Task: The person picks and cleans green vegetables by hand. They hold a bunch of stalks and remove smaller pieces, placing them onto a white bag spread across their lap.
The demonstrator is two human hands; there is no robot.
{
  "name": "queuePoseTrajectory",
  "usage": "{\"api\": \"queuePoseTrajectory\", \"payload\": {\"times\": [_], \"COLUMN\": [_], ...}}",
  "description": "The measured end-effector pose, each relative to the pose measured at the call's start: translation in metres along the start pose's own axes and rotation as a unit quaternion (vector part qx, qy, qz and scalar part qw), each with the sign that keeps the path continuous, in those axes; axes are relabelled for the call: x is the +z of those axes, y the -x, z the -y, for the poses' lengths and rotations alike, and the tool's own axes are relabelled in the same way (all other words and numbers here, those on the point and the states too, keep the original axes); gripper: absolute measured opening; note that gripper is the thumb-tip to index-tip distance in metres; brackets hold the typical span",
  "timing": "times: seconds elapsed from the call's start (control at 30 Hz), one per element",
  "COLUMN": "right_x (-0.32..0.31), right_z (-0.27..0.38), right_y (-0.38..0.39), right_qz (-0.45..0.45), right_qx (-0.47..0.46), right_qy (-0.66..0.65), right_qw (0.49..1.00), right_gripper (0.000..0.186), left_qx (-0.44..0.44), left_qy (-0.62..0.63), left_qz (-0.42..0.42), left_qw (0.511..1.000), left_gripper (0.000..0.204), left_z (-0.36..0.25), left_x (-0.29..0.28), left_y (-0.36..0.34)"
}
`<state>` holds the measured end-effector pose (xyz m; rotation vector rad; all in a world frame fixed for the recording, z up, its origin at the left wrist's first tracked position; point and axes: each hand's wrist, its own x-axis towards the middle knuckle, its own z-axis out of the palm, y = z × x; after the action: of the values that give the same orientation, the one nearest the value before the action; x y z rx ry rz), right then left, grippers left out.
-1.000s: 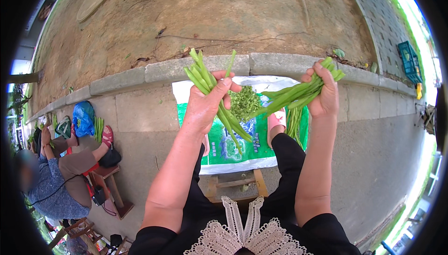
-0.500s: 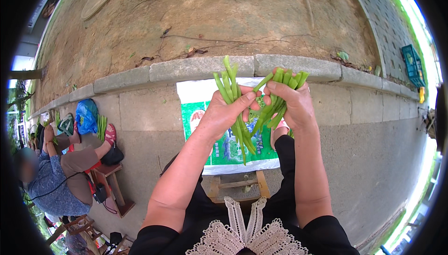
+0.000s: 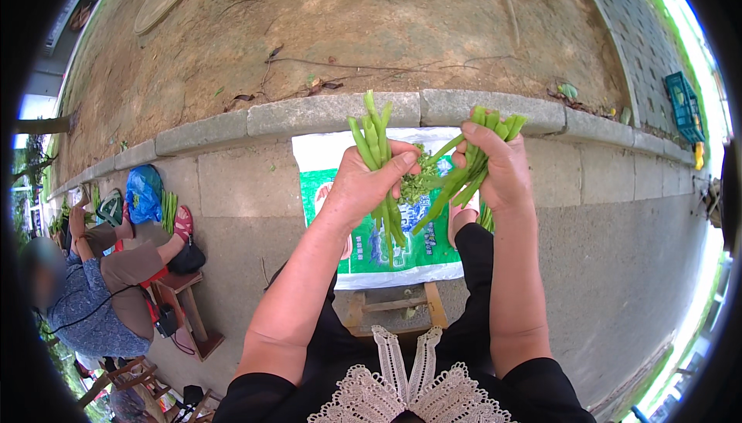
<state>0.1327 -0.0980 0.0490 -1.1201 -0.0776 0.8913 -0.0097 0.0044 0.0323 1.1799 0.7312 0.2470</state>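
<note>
My left hand (image 3: 371, 179) is closed round an upright, slightly fanned bunch of long green bean-like stalks (image 3: 392, 228), their ends showing above and below the fingers. My right hand (image 3: 498, 172) grips a second bunch (image 3: 457, 187), which slants down toward the first. Beneath both hands lies a green and white printed sheet (image 3: 355, 268) on the pavement. A pile of small chopped green pieces (image 3: 413, 187) on it shows between the bunches. More stalks (image 3: 485, 219) lie at the sheet's right, partly hidden by my leg.
A seated person (image 3: 93, 299) is at the left beside a wooden stool (image 3: 197, 330), a blue plastic bag (image 3: 143, 191) and green stalks (image 3: 168, 210). A stone curb (image 3: 332, 114) borders bare soil (image 3: 371, 21). A teal crate (image 3: 682, 110) stands at the far right.
Since a second ago my hands have moved inward. They came together half a second ago and have since parted a little, my right hand shifting rightward with its bunch.
</note>
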Motion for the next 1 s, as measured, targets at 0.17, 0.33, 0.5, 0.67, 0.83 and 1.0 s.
{"api": "queuePoseTrajectory", "payload": {"times": [0.17, 0.33, 0.5, 0.67, 0.83, 1.0], "right_x": [0.004, 0.004, 0.010, 0.018, 0.016, 0.002], "right_z": [-0.007, -0.005, -0.006, -0.014, -0.017, 0.003], "right_y": [0.002, 0.003, 0.006, 0.011, 0.007, 0.001], "right_qz": [0.046, 0.032, 0.030, 0.010, -0.040, -0.025], "right_qx": [0.016, -0.006, -0.011, -0.064, -0.114, -0.079], "right_qy": [0.081, 0.083, 0.116, 0.129, 0.045, -0.009], "right_qw": [0.996, 0.996, 0.993, 0.990, 0.992, 0.997], "right_gripper": [0.025, 0.027, 0.026, 0.025, 0.018, 0.012], "left_qx": [0.018, 0.023, 0.036, 0.022, -0.005, 0.002], "left_qy": [-0.071, -0.112, -0.148, -0.028, 0.110, 0.044], "left_qz": [-0.004, 0.010, -0.030, -0.069, -0.107, -0.110], "left_qw": [0.997, 0.993, 0.988, 0.997, 0.988, 0.993], "left_gripper": [0.016, 0.013, 0.011, 0.010, 0.011, 0.013], "left_z": [0.006, 0.007, 0.004, 0.006, 0.011, 0.007], "left_x": [0.004, 0.005, 0.008, 0.009, 0.001, -0.009], "left_y": [0.001, 0.002, 0.003, -0.001, -0.008, -0.011]}}
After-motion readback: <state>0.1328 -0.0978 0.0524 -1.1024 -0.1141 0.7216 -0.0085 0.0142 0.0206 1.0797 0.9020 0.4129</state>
